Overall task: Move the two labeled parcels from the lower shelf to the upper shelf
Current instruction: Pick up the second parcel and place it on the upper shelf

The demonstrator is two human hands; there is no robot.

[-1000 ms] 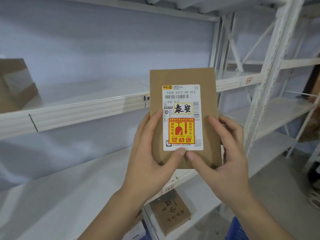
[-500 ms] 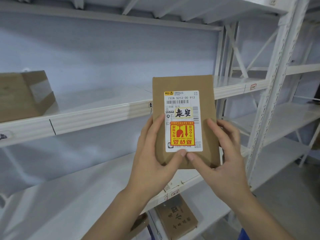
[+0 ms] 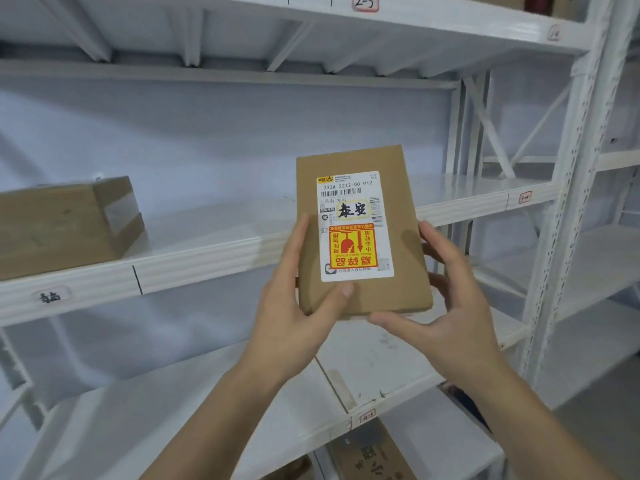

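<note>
A flat brown labeled parcel [image 3: 405,237], with a white shipping label and a red-and-yellow fragile sticker, is held upright in front of the upper shelf [image 3: 207,268]. My left hand [image 3: 298,306] grips its left edge, thumb on the front below the label. My right hand [image 3: 450,306] cups its right edge and bottom corner, thumb just under the parcel. A larger brown box [image 3: 65,226] rests on the upper shelf at the far left. The lower shelf [image 3: 173,410] runs below my forearms.
White metal uprights [image 3: 568,202] stand to the right, with more white shelves beyond them. Another brown box [image 3: 374,455] with printed characters lies on the shelf below the lower one. A higher shelf [image 3: 346,32] hangs overhead.
The parcel has risen slightly and the view has tilted upward, showing more of the overhead shelf. My right thumb has slipped from the parcel's front to beneath its bottom edge.
</note>
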